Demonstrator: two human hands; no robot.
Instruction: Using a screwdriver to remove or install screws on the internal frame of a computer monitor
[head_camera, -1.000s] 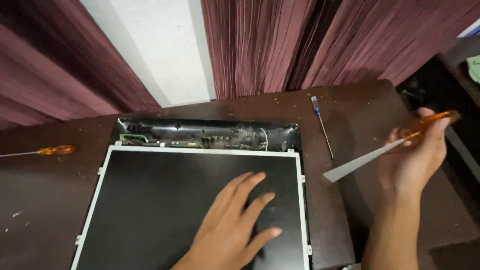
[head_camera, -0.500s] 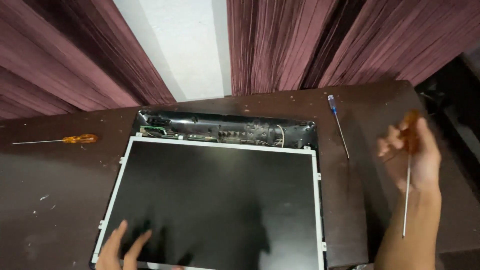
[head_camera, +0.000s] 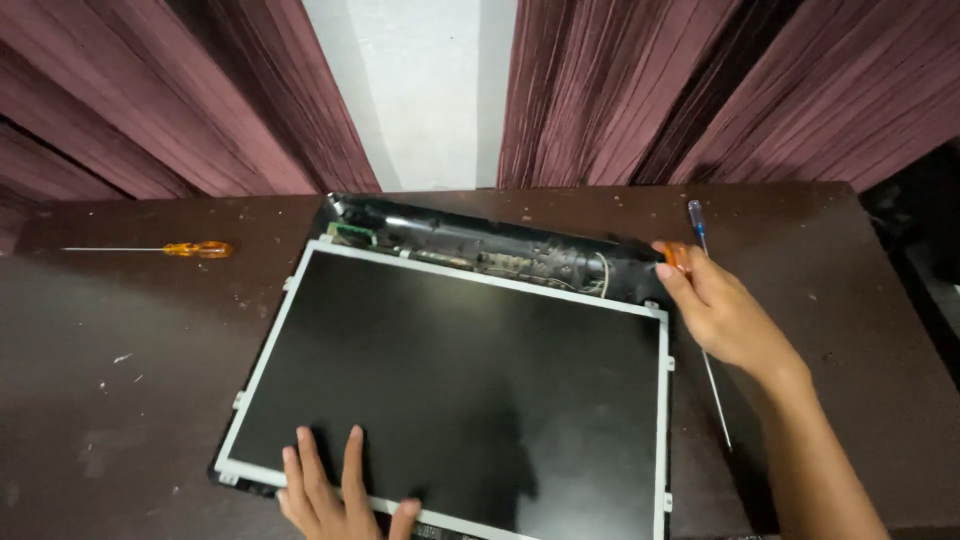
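Hands at a stripped display panel on a dark table, head view.

Left hand (head_camera: 335, 490) lay flat, fingers spread and gripping nothing, on the near edge of the black screen panel (head_camera: 450, 385), which sat in its silver frame at the middle of the brown table (head_camera: 130, 400). Right hand (head_camera: 725, 315) was closed around an orange-handled screwdriver (head_camera: 712, 385) at the panel's far right corner, the shaft running toward the near side past the wrist. Exposed wiring and circuit strip (head_camera: 480, 255) showed along the panel's far edge. A blue-handled screwdriver (head_camera: 696, 218) lay just beyond the right hand; another orange-handled screwdriver (head_camera: 190, 249) lay well apart at far left. Maroon curtains (head_camera: 700, 90) hung behind.
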